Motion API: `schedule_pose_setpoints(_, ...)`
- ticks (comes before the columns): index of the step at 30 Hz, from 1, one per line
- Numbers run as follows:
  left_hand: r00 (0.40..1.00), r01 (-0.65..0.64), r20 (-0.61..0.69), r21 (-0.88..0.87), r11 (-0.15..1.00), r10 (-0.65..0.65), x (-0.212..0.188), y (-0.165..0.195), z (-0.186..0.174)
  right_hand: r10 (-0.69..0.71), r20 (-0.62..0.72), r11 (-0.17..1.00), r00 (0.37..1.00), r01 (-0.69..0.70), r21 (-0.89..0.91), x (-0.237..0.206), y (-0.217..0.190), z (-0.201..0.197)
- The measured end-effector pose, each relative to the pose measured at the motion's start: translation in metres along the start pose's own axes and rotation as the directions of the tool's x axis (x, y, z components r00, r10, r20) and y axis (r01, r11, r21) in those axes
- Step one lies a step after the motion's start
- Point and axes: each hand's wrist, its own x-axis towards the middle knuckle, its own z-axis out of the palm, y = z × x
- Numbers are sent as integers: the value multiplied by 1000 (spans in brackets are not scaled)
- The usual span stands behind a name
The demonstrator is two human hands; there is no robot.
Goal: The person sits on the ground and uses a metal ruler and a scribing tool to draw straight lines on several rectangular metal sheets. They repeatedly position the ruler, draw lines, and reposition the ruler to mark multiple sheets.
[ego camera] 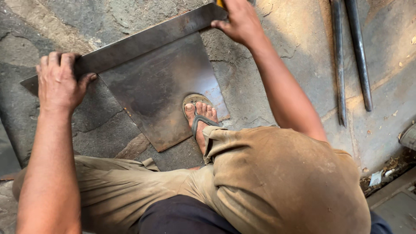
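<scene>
**Steel sheet pinned under a straightedge, ready for marking**

Head view: steel sheet [158, 91] flat on the rough stone floor [268, 82], held down at its near corner by a sandalled foot [200, 119]. Long flat steel bar [138, 43] laid across the sheet's far edge, touching it, running from lower left to upper right. Left hand [58, 80] closed over the bar's left end, fingers curled over the top edge, thumb on the near side. Right hand [240, 19] pressed on the bar's right end, fingers together around something yellow, mostly cut off by the frame; cannot tell what. Probably the lining-up step, bar serving as guide. Next move likely calls for steady downward pressure at both ends so the bar does not slip.

Two dark rods [351, 56] lying side by side, well apart to the right. No containers clearly visible; only a grey rounded edge [408, 136] at the far right, contents hidden.
</scene>
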Motion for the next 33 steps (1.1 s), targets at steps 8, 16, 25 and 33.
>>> schedule_pose_setpoints(8,999,17,-28,-4,1000,-17,0,0,-1,449,417,711,790,-599,368,-105,-83,8)
schedule_pose_setpoints(16,996,84,-28,-38,996,-85,7,12,-11,187,-69,971,980,-174,166,-90,-86,33)
schedule_pose_setpoints(25,981,192,14,-45,980,-192,17,21,-16,171,-128,981,977,-157,111,-46,-78,36)
schedule_pose_setpoints(33,982,190,25,-42,981,-189,17,22,-18,138,-139,986,981,-123,113,-34,-75,40)
